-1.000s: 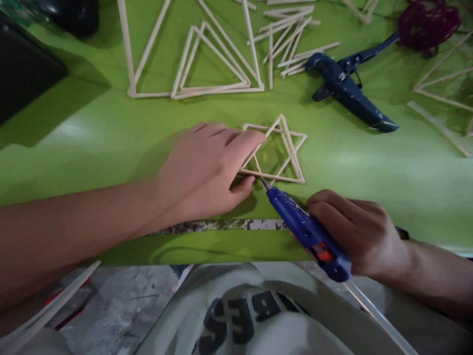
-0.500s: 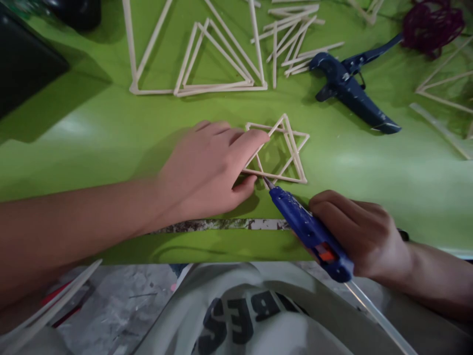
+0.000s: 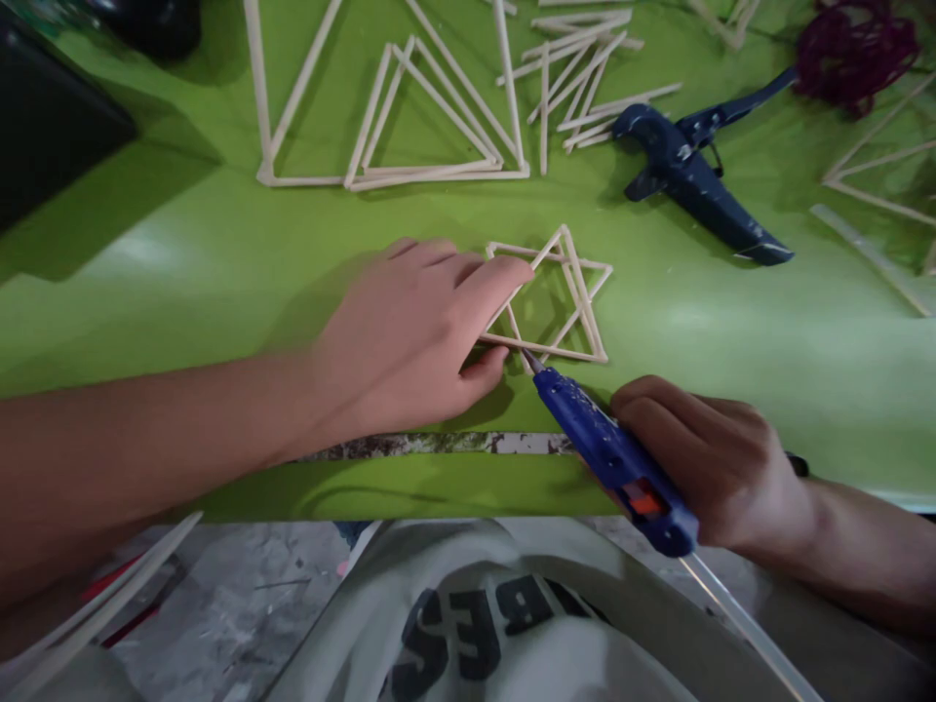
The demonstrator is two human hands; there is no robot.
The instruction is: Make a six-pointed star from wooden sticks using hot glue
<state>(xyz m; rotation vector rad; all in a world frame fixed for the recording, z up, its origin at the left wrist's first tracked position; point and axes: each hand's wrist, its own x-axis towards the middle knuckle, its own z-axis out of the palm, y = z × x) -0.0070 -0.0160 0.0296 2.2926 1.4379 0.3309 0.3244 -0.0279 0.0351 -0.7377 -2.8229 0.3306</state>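
Observation:
A small star-shaped frame of thin wooden sticks (image 3: pixel 594 327) lies on the green table. My left hand (image 3: pixel 416 331) is closed on its left side, with the index finger along one stick and the thumb at the lower edge. My right hand (image 3: pixel 709 463) is wrapped round a blue glue gun (image 3: pixel 604 434), whose metal tip touches the lower stick of the star near my left thumb. A clear glue stick (image 3: pixel 746 624) sticks out of the gun's rear end.
Larger triangular stick frames (image 3: pixel 439 175) lie at the back, beside loose sticks (image 3: pixel 577 88). A dark blue cutter (image 3: pixel 702 185), purple yarn (image 3: pixel 855 54) and another glue stick (image 3: pixel 870 255) are at the right. A dark object (image 3: pixel 51 117) stands back left; a worn strip (image 3: pixel 439 445) lies near the front edge.

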